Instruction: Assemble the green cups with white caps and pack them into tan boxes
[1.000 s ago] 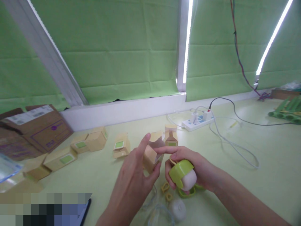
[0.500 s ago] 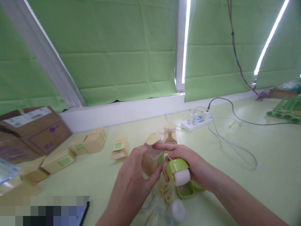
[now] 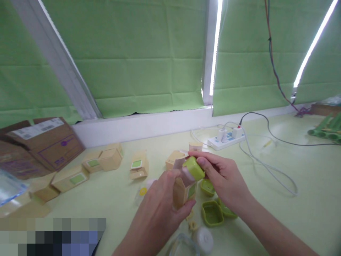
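Note:
My left hand (image 3: pixel 162 202) is closed around a small tan cardboard box (image 3: pixel 185 193) with a green label; its top is open. In my right hand (image 3: pixel 223 174) is a rounded green and white plastic piece (image 3: pixel 195 168), its white end tilted down into the mouth of the box. Just below the right hand lie several green plastic cups (image 3: pixel 212 214). Nearer to me are a round white cap (image 3: pixel 204 239), a small yellow ring-shaped piece (image 3: pixel 193 226) and a clear container (image 3: pixel 183 246). A clear item with a yellow spot (image 3: pixel 143 192) is partly behind my left hand.
Several tan boxes (image 3: pixel 70 178) stand at the left, before a large brown carton (image 3: pixel 50 142). Another tan box (image 3: pixel 139 165) is ahead of my left hand. A white power strip (image 3: pixel 226 140) with cables lies at the back right. Green tubes (image 3: pixel 329 129) are at the far right.
My right hand has raised and turned the green and white piece, and its white end now enters the box. The box has shifted right and towards me, uncovering another tan box behind it.

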The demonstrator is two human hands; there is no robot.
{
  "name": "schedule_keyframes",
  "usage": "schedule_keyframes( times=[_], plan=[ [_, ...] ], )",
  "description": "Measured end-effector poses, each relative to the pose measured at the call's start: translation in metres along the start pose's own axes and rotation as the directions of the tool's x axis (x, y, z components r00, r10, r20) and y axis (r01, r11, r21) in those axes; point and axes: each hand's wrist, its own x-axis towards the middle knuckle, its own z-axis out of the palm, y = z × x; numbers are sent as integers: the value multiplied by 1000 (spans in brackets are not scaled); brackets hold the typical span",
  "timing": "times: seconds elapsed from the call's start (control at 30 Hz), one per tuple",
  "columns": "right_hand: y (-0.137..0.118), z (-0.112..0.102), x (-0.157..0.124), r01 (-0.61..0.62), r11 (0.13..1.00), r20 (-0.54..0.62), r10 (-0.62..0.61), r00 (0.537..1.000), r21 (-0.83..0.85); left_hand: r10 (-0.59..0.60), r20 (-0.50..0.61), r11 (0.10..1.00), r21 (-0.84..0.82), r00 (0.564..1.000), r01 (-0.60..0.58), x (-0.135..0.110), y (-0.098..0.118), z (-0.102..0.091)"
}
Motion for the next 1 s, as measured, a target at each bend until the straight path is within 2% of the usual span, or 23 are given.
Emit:
schedule_keyframes(
  times=[0.07, 0.13, 0.2, 0.3, 0.4, 0.5, 0.6, 0.7, 0.87, 1.0],
  plan=[
    [0, -3, -2, 109, 974, -1, -112, 994, -198, 17, 27, 1000, -16, 999, -16, 0, 3, -1],
    [1, -6, -2, 195, 926, 52, -188, 981, -324, 25, 27, 999, -37, 999, -24, 0, 5, -1],
    [2, -9, -2, 261, 886, 94, -244, 965, -384, 23, 8, 997, -74, 1000, -22, 0, 7, 0],
    [4, -12, 1, 280, 873, 104, -260, 960, -399, 22, -1, 991, -133, 1000, -22, 0, 8, -1],
    [3, -12, 2, 248, 903, 100, -228, 969, -352, 14, 20, 989, -147, 1000, -11, 1, 9, -2],
    [1, -9, 2, 162, 957, 59, -153, 987, -240, 3, 23, 989, -145, 1000, 1, 1, 9, -3],
    [1, -6, 1, 81, 991, -17, -84, 996, -106, -6, 14, 989, -148, 1000, 8, 0, 7, -2],
    [2, -7, 3, 52, 997, -126, -44, 991, 60, -26, 1, 992, -124, 1000, 26, 0, 1, 1],
    [2, -12, 8, 62, 979, -251, -12, 968, 194, -127, -132, 987, -118, 983, 112, 4, -11, 1],
    [-2, -8, 3, 97, 975, -256, -44, 966, 198, -59, -206, 997, -59, 977, 47, 5, -14, 0]
  ],
)
